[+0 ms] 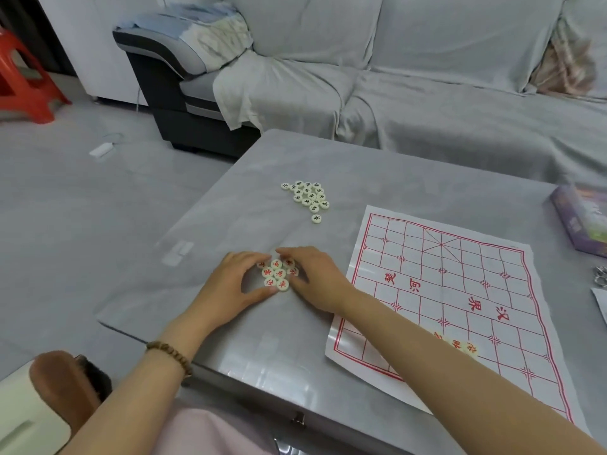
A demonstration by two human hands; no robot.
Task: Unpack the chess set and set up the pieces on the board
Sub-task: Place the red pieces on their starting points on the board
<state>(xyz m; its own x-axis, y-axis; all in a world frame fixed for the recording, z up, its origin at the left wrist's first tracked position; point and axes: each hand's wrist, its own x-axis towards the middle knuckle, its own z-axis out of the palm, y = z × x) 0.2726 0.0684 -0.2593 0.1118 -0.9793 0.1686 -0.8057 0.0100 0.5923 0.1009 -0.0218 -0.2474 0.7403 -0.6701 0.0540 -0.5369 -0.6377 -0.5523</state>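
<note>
On the near rows of the board [460,290], a few placed pieces [460,344] lie partly hidden by my right forearm, and I judge a careless drag of that arm could knock them off their points. Just left of the board, my left hand [236,284] and right hand [315,277] cup the red pieces [276,274] from either side, fingers curled round the cluster and resting on the tabletop [262,339]. The glossy grey surface looks slick, so if I squeeze too hard some pieces may pop out, and any I then lift could slip and roll toward the edge left of the board. Farther off, beyond the board's left corner, the black pieces [308,198] sit in a loose pile. A purple box [581,218] lies off the board's far right. Behind it all stands a grey covered sofa [427,93], with a red stool [23,77] on the floor far left.
</note>
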